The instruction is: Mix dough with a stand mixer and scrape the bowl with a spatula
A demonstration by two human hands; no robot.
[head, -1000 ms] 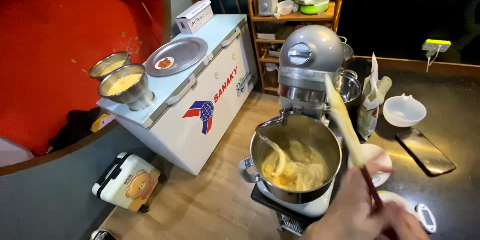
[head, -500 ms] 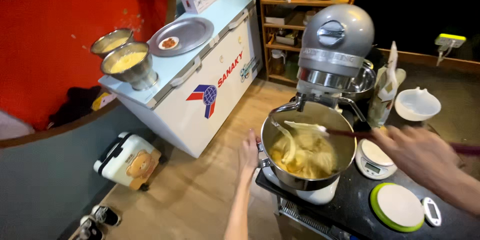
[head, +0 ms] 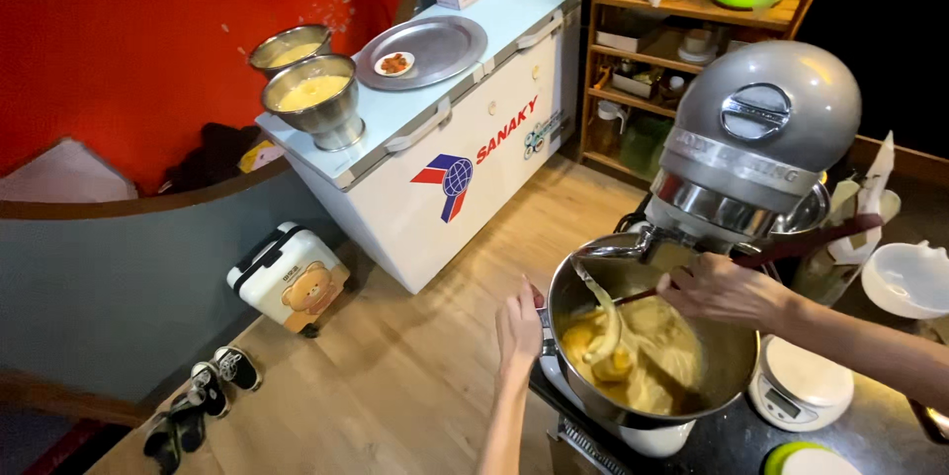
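Freezer [head: 465,129], white and chest-style, is the biggest thing here, standing well left of the mixer [head: 756,144] across a wood floor; on its lid sit two steel bowls [head: 314,99] of yellow mix and a round tray [head: 435,45] with a small dish. The mixer, grey, has its head over the bowl [head: 643,337], which sits locked in its base on a dark counter. Inside the bowl lies pale yellow batter [head: 643,356], partly smooth but with deeper yellow lumps toward the left, so the blending looks underway and unfinished; scraping and more mixing seem left. The right hand [head: 717,287] reaches in over the bowl's right rim, closed around a dark-handled spatula [head: 633,297] whose tip points into the batter. The left hand [head: 519,332] rests against the bowl's left outer wall near the handle, fingers curled on it, steadying. A white scale [head: 796,386] sits just right of the bowl, a white dish [head: 905,277] beyond it.
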